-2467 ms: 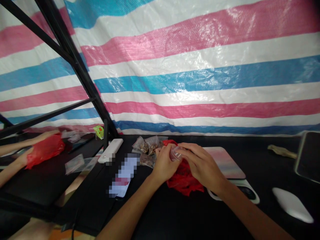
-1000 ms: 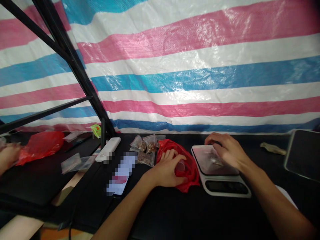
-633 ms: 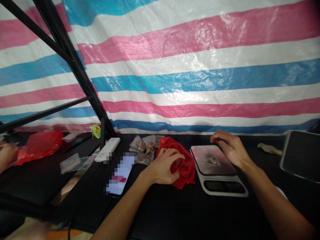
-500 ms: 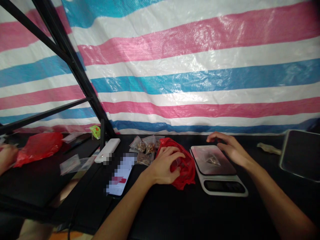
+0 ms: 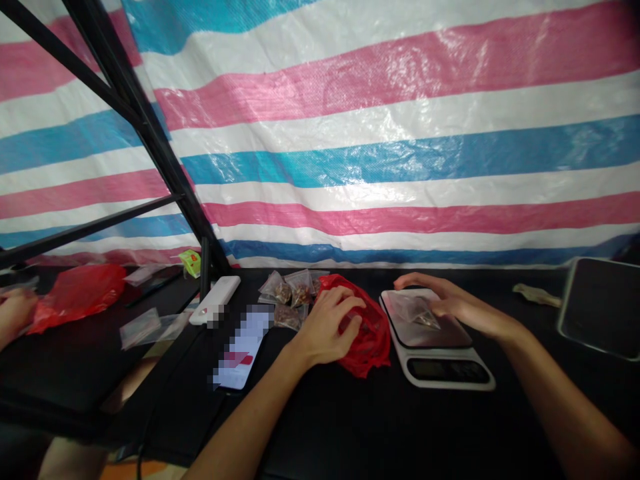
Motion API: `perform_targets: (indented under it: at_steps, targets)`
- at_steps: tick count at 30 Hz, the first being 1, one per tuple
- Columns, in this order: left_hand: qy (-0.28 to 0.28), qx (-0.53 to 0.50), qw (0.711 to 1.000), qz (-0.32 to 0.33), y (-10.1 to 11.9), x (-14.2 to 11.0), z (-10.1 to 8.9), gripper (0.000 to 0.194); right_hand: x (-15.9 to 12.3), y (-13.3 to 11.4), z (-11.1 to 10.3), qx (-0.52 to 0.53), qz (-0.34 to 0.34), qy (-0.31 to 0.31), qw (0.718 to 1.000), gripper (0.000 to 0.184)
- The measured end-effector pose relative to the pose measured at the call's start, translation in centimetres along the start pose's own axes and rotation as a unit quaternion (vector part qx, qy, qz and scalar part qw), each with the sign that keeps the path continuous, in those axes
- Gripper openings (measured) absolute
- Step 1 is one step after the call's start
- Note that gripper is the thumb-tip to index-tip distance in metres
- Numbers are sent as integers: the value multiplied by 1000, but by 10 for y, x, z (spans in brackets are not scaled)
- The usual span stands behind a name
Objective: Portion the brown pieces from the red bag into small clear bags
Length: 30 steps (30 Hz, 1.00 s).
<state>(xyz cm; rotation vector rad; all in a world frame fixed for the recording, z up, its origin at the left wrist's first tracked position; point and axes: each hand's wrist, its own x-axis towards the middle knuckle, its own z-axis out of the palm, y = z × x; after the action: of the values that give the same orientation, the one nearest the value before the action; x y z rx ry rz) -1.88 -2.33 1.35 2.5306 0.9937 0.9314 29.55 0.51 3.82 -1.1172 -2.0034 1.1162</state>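
My left hand (image 5: 330,330) rests at the near-left side of a crumpled red plastic bag (image 5: 373,343), its fingers apart and slightly bent. Whether its fingertips press on the bag is hard to tell. Over the back right of a white kitchen scale (image 5: 407,373) reaches my right hand (image 5: 447,297), with thumb and fingers spread. On the scale's metal plate lies a small clear zip bag (image 5: 425,319) with brown bits in it. The right thumb is close to that bag; contact is unclear. Several filled zip bags (image 5: 287,315) are piled left of the red bag.
A phone (image 5: 245,353) with a lit screen and a white oblong device (image 5: 220,293) lie to the left. Further left are a second red bag (image 5: 83,293), flat clear bags (image 5: 145,328) and another person's hand (image 5: 17,313). A dark-topped tray-like object (image 5: 600,310) stands at right.
My right hand has moved left over the scale, its thumb now close to the small zip bag. My left hand has drawn back slightly from the red bag.
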Motion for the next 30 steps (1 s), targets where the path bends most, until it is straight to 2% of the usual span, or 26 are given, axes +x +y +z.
perform_targets:
  at_steps: [3,7,12,15,17,19,22,24,27,30]
  targets:
    - [-4,-14,1000,-6,3,0,3,27,2,-4,6,-10,-10,7,1000,46]
    - [23,-59,997,-39,5,0,7,32,4,-5,12,-35,-14,19,999,49]
    - [61,-145,984,-79,2,1,17,33,13,-7,31,-33,-23,75,996,44]
    - [95,-260,954,-117,-1,4,28,38,23,-11,54,30,-48,117,991,43]
    - [127,-357,914,-146,-2,8,35,39,29,-17,74,72,-74,155,983,47]
    - [155,-415,878,-179,-4,12,38,36,33,-23,93,104,-78,142,981,51]
    - [197,-443,847,-218,-7,16,36,36,37,-27,112,146,-49,137,978,53]
    - [208,-460,833,-226,-8,17,34,38,40,-24,118,157,-29,160,974,48]
    - [191,-487,822,-224,-7,16,32,41,44,-15,116,144,-18,189,971,40]
    - [178,-504,816,-221,-4,16,33,44,44,-11,109,117,-1,168,979,37]
